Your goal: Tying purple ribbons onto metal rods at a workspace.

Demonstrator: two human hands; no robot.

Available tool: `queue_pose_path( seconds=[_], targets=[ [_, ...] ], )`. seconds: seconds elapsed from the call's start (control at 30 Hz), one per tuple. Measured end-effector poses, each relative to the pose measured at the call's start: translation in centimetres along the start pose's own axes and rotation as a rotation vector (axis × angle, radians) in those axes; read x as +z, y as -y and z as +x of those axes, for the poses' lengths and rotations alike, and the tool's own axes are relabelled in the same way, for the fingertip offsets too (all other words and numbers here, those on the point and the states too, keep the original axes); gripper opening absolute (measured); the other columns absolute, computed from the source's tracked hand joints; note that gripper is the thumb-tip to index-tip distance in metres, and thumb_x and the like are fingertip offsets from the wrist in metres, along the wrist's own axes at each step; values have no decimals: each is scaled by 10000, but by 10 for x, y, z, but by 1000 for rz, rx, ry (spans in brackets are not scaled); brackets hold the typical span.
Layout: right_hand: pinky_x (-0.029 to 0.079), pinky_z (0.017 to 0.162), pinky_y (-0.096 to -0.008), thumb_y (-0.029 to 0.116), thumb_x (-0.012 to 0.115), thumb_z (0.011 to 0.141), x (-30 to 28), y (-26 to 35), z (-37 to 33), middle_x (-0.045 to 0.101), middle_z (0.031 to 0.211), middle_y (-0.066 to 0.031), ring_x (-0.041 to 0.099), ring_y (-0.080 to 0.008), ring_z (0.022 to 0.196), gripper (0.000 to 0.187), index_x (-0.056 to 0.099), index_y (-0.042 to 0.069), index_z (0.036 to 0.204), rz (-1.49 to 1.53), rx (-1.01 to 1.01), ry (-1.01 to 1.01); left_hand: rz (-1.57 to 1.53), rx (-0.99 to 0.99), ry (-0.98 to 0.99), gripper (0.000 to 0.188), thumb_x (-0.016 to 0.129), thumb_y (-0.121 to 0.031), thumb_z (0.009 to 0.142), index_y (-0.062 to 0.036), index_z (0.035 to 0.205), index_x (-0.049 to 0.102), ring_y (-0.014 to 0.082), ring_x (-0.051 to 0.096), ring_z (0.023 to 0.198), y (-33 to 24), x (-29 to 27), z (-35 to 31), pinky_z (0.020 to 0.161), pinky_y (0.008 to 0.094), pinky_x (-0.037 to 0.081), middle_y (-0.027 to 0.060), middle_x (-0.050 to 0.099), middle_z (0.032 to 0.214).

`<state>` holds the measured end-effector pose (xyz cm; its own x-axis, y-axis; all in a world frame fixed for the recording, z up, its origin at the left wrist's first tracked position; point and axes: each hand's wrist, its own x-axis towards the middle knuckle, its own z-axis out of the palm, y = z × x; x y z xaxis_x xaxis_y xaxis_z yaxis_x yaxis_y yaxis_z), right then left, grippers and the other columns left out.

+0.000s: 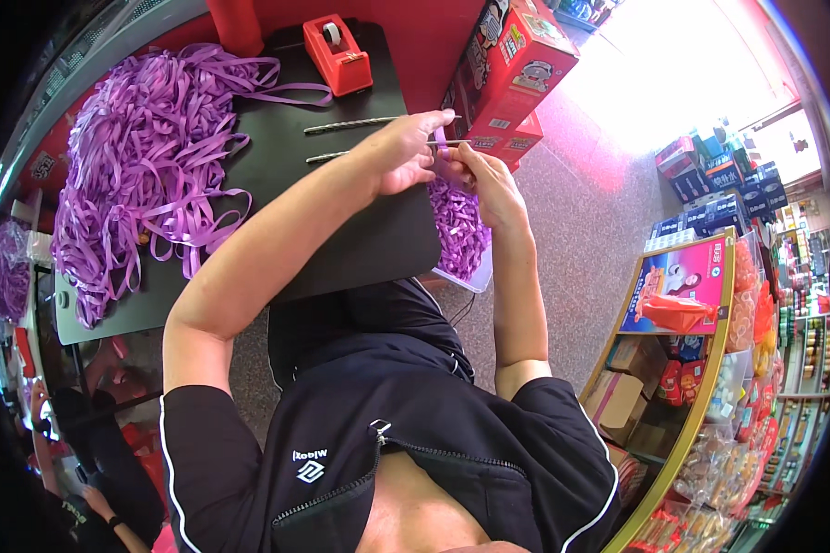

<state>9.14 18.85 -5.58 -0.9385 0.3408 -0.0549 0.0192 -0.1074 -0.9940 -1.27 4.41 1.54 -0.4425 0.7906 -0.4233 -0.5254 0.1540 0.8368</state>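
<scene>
Two thin metal rods with twisted shafts, like long drill bits, lie on the dark table: the upper rod (349, 125) and the lower rod (326, 158). Both pass my left hand (408, 155), and their plain ends reach past the table's edge. My left hand has its fingers apart beside these ends. At the lower rod's tip, my right hand (492, 186) pinches a purple strap (442, 136), which runs up between the rods. Below my hands, a clear bin (481, 276) holds purple straps (461, 230). A large tangled heap of purple straps (148, 157) covers the table's left side.
A red tape dispenser (346, 66) stands at the dark table's (360, 244) far edge. Red cartons (516, 69) are stacked beyond my hands. To the right are a display case (673, 369) and shelves with packaged goods. Another person (101, 461) is at lower left.
</scene>
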Motion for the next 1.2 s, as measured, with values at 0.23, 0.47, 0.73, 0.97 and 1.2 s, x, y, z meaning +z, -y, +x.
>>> queue_pose_path(
  seconds=[0.23, 0.47, 0.73, 0.97, 1.2],
  targets=[
    [353, 623, -195, 315, 554, 945, 2, -5, -2, 573, 769, 50, 453, -36, 686, 328, 688, 25, 1018, 0, 25, -50, -815, 171, 199, 830, 568, -517, 874, -152, 1442, 85, 319, 497, 974, 24, 9, 10, 858, 459, 406, 189, 423, 1200],
    [446, 809, -259, 240, 547, 939, 29, 69, 23, 667, 969, -67, 589, -133, 901, 312, 662, 0, 1102, -520, -461, -311, -724, 229, 192, 916, 496, -633, 846, -226, 1494, -8, 361, -114, 1417, 34, 9, 5, 1100, 509, -126, 270, -87, 1511],
    [413, 788, -253, 316, 610, 881, 95, 87, 180, 665, 860, -59, 560, -124, 824, 316, 728, 29, 936, -617, -105, 110, -762, 262, 293, 753, 457, -605, 881, -238, 1470, 166, 324, -90, 1424, 37, 9, -1, 1105, 497, -114, 150, 6, 1551],
    [331, 587, -210, 305, 701, 801, 119, 86, 205, 581, 670, 49, 467, -53, 628, 236, 709, 73, 754, -505, 72, 203, -792, 211, 388, 740, 494, -606, 860, -231, 1461, 282, 123, 110, 1403, 51, 0, 22, 1133, 437, -7, -78, 193, 1533],
    [268, 495, -195, 286, 718, 781, 101, 102, 181, 484, 644, 93, 376, -23, 537, 181, 625, 133, 752, -230, 170, 151, -726, 214, 234, 561, 428, -577, 902, -308, 1387, 341, 214, 153, 1337, 45, 8, 13, 1097, 461, 32, -5, 290, 1433]
  ],
)
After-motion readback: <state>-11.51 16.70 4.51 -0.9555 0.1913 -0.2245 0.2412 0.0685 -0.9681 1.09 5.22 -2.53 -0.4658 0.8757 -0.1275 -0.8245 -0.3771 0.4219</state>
